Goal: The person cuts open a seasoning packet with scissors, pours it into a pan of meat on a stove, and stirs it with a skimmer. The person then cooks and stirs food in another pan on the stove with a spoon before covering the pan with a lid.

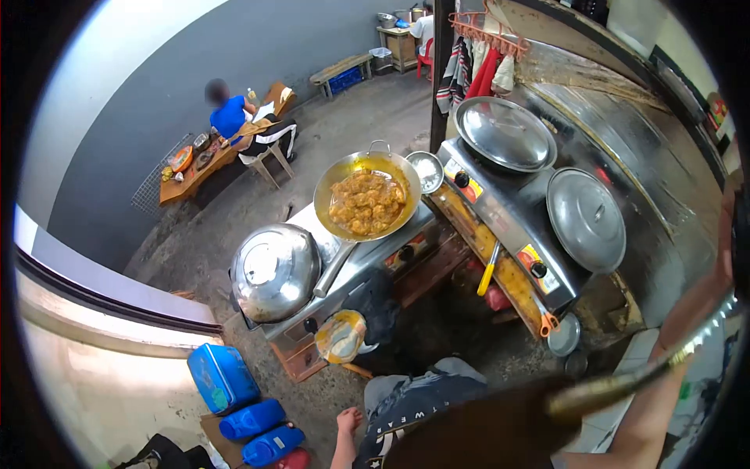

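Note:
My left hand point(349, 420) hangs low beside my dark shirt, its fingers loosely curled with nothing visible in them. My right arm is raised along the right edge, and the right hand point(727, 248) is mostly cut off by the lens border. Close to the camera, a long-handled metal utensil point(625, 384) is held up on that side; its broad dark head is blurred, so its exact kind is unclear. Ahead, a wok point(323, 205) holds pieces of food in orange-brown sauce point(367, 202). A domed metal lid point(275, 273) sits left of it on the stove.
Lidded pans point(504, 133) point(586, 219) stand on the right stove. A yellow-handled knife point(487, 273) and orange-handled scissors point(548, 322) lie along a wooden ledge. Blue containers point(223, 379) stand lower left. A person in blue point(230, 117) sits at a bench; another sits farther back.

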Available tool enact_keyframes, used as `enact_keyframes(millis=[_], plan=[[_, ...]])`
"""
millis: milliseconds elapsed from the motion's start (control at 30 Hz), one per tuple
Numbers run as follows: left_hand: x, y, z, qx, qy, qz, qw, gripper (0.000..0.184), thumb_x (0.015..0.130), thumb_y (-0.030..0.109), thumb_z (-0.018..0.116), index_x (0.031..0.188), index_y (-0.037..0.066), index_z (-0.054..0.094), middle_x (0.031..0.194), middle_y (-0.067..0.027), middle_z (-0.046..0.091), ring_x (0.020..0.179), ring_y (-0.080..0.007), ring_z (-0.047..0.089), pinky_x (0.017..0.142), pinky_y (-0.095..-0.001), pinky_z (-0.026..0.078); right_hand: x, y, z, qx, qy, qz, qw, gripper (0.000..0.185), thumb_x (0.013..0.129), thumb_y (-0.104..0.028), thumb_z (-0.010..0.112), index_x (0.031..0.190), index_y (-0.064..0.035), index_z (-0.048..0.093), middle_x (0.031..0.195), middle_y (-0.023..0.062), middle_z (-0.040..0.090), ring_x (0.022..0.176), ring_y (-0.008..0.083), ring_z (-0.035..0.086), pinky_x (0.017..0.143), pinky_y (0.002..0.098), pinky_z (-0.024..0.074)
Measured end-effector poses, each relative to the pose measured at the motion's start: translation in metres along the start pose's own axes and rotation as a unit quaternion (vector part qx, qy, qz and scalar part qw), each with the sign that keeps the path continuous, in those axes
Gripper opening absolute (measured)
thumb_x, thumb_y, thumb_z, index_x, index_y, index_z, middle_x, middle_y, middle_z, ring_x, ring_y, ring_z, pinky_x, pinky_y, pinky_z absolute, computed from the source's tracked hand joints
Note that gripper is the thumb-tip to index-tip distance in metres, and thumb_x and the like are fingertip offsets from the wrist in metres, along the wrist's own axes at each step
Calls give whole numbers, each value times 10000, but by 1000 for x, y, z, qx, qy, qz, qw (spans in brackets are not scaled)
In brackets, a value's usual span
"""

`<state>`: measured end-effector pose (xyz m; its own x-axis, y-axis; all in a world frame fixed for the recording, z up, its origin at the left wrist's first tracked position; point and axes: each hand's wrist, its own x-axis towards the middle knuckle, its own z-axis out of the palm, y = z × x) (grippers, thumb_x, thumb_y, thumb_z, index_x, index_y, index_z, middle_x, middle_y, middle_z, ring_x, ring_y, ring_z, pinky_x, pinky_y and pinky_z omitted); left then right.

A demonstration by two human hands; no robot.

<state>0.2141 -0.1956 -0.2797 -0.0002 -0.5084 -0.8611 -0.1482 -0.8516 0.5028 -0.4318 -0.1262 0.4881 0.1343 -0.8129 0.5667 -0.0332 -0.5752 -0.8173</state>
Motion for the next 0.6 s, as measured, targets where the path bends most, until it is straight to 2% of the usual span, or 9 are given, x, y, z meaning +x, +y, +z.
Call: enact_keyframes(millis=[67, 167, 233, 267, 333, 400, 467, 533, 600], plan=[[0, 12, 3, 38, 41, -10, 998, 194, 957, 184, 638, 1093, 54, 686, 892, -68, 720, 727, -168, 709, 544, -269, 507, 8, 12, 4, -54, 16, -23, 998, 350, 1079, -353, 475, 933, -68, 616, 667, -1, 503, 454, 73, 413, 350, 206, 331], [-4, 32, -3, 52, 16, 4, 999, 173, 965, 176, 628, 1078, 57, 683, 895, -55, 714, 718, -158, 702, 565, -270, 516, 4, 74, 21, -60, 214, -48, 974, 282, 1087, -294, 453, 995, -60, 580, 772, 57, 590, 553, 85, 528, 425, 189, 407], [6, 38, -2, 56, 7, 20, 998, 163, 967, 155, 619, 1080, 54, 679, 888, -55, 709, 703, -154, 691, 571, -272, 520, 2, 121, 25, -157, 254, 22, 954, 399, 1107, -319, 391, 1158, 33, 571, 728, 6, 515, 536, 44, 434, 461, 212, 370], [8, 42, -3, 43, 3, 26, 999, 162, 967, 145, 618, 1086, 52, 675, 885, -55, 707, 698, -152, 685, 573, -272, 521, 8, 142, 31, -155, 290, 76, 941, 458, 1093, -349, 417, 1219, 57, 584, 752, 28, 585, 571, 58, 502, 482, 215, 423], [7, 49, -1, 19, 7, 45, 999, 167, 965, 129, 618, 1101, 47, 667, 883, -57, 702, 691, -146, 675, 576, -270, 523, 25, 173, 52, -68, 329, 123, 934, 509, 1048, -373, 476, 1272, 69, 592, 894, 116, 680, 678, 122, 626, 575, 226, 518], [5, 57, 2, -2, 23, 72, 997, 179, 960, 116, 622, 1119, 41, 658, 884, -58, 698, 688, -141, 665, 578, -267, 523, 15, 209, 42, -1, 314, 151, 937, 496, 1000, -287, 538, 1341, 72, 560, 991, 175, 702, 760, 164, 680, 643, 232, 555], [11, 54, 5, -47, 8, 101, 994, 192, 957, 83, 623, 1143, 36, 641, 889, -56, 693, 683, -127, 652, 556, -253, 500, 13, 238, 60, -3, 293, 290, 911, 400, 964, -155, 556, 1293, 72, 569, 978, 168, 692, 713, 159, 658, 583, 243, 540], [-11, 63, 15, -70, 29, 125, 989, 193, 958, 70, 620, 1147, 34, 637, 885, -51, 690, 674, -122, 644, 543, -246, 485, -21, 313, 49, 58, 199, 353, 912, 319, 943, -70, 554, 1246, 25, 584, 970, 146, 689, 678, 149, 638, 518, 240, 503], [-31, 73, 25, -83, 31, 122, 989, 202, 966, 75, 620, 1163, 33, 633, 896, -41, 694, 679, -110, 639, 549, -236, 478, -55, 391, 44, 247, 236, 446, 828, 266, 974, -86, 539, 1234, -67, 593, 923, 97, 691, 632, 134, 611, 470, 213, 449]])
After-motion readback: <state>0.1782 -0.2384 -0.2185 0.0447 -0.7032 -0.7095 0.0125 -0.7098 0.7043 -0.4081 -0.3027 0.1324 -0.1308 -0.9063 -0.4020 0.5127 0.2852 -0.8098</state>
